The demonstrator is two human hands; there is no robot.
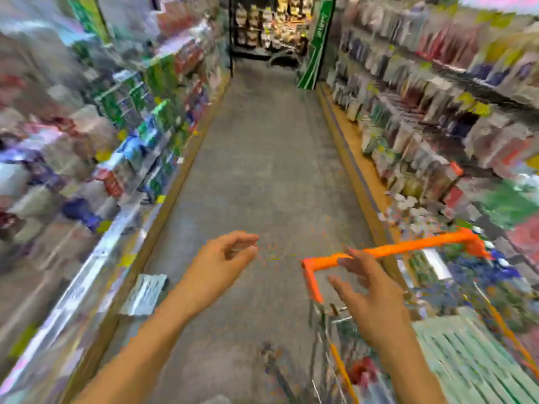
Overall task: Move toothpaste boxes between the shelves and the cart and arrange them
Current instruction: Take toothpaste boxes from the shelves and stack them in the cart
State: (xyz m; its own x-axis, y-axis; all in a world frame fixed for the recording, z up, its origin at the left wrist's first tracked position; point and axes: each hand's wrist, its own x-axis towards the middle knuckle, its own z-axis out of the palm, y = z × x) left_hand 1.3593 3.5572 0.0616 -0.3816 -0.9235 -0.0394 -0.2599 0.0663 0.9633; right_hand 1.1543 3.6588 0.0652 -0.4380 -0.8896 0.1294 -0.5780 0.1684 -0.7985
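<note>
- Cart first: the wire shopping cart with the bright orange plastic handle bar (402, 248) stands low and to your right, and its handle runs left to right, tilted up toward the right end.
- Your right hand (370, 298) is the nearer one. It hovers just at the handle's left corner, fingers spread and loosely bent, holding nothing; whether a fingertip touches the bar cannot be told through the blur.
- Your left hand (224, 258) hangs over bare floor, well left of the handle, fingers softly curled with thumb and forefinger close together, also empty.
- Toothpaste boxes: the pale green ribbed stack of cartons (466, 360) in the cart basket at lower right looks like them, though the smear hides any print. It lies to the right of and below your right hand, its long side running away toward the lower right.
- More boxed goods in green, blue and red fill the left shelves (140, 118); the right shelves (437, 97) hold hanging packets. Which shelf takes the toothpaste cannot be read.
- A small white packet (144, 294) lies on the floor by the base of the left shelving.
- Floor: the grey speckled aisle floor (262, 158) runs straight ahead between the two shelf runs, narrow, with a green sign leaning at the far right end.
- Judgement: your right hand is better placed for the cart, your left for the near shelf.
</note>
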